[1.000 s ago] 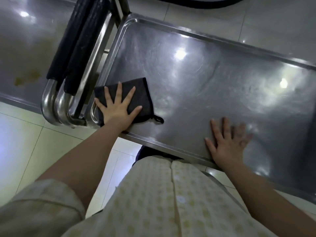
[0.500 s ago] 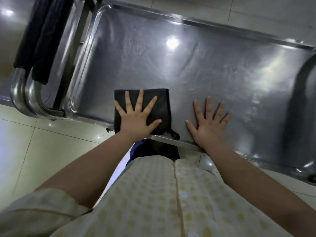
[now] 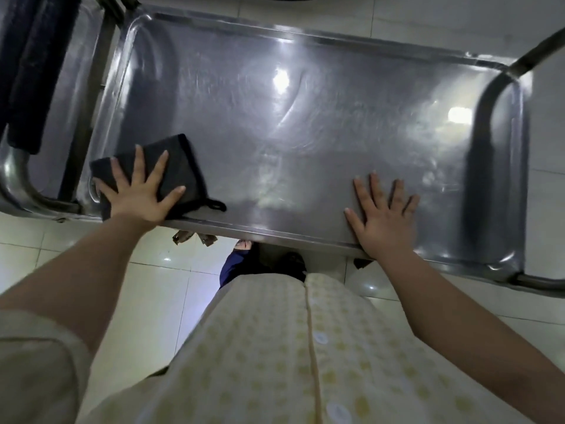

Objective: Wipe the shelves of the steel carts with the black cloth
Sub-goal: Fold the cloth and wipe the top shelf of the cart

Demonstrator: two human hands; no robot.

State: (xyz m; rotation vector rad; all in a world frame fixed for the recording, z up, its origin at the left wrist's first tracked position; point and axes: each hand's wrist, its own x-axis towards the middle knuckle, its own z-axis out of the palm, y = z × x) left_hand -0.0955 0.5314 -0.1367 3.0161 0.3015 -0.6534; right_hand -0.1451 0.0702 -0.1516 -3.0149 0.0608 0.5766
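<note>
Head camera looks down on the left hand (image 3: 139, 195), fingers straight and spread wide, pressing flat on the black cloth (image 3: 180, 166). The cloth lies under that palm in the near left corner of the steel cart shelf (image 3: 305, 133), its loop (image 3: 217, 205) just right of the thumb. Well right of it, the right hand (image 3: 382, 221) rests flat and splayed on bare steel at the near rim.

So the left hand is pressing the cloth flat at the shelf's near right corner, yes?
No. In the head view the left hand presses the cloth flat at the near left corner of the shelf, not the right.
</note>
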